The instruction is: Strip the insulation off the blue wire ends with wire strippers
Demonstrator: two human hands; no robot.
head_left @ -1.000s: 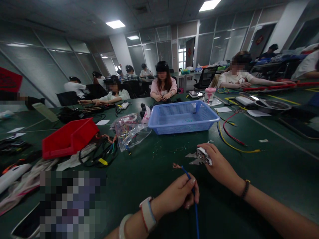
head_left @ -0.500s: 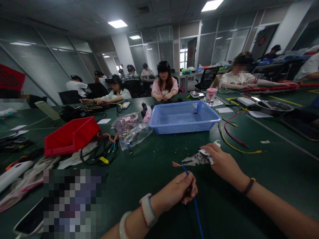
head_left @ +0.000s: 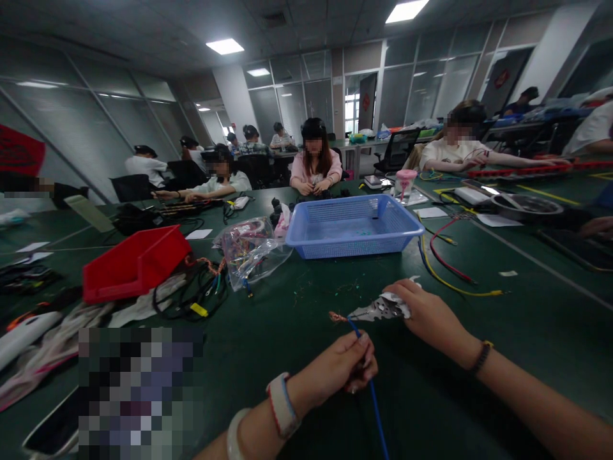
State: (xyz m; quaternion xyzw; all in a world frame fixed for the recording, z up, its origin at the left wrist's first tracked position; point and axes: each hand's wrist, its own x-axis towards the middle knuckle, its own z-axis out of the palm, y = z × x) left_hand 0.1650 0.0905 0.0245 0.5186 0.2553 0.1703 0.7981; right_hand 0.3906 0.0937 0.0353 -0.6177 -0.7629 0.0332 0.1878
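In the head view my left hand [head_left: 352, 361] pinches a blue electrical wire [head_left: 378, 418] a little below its stripped end. Frayed, bent copper strands [head_left: 338, 317] stick out of the insulation, pointing left. My right hand [head_left: 428, 316] is wrapped round the white-covered handles of wire-stripping pliers [head_left: 383, 306]. Their grey jaws point left, and the tip meets the blue wire right where the copper begins. Whether the jaws grip the wire I cannot tell.
Ahead stands a blue plastic basket [head_left: 354, 246]. Left of it lie a clear bag of wires [head_left: 253, 252] and a red bin [head_left: 136, 265]. Yellow and red cables [head_left: 450, 268] lie to the right. Green and copper scraps [head_left: 330, 287] dot the table. Several people sit around.
Both hands, the wire and the pliers hold nearly the same pose. The view has shifted very slightly. At the far right, another person's hand now shows over the dark tray.
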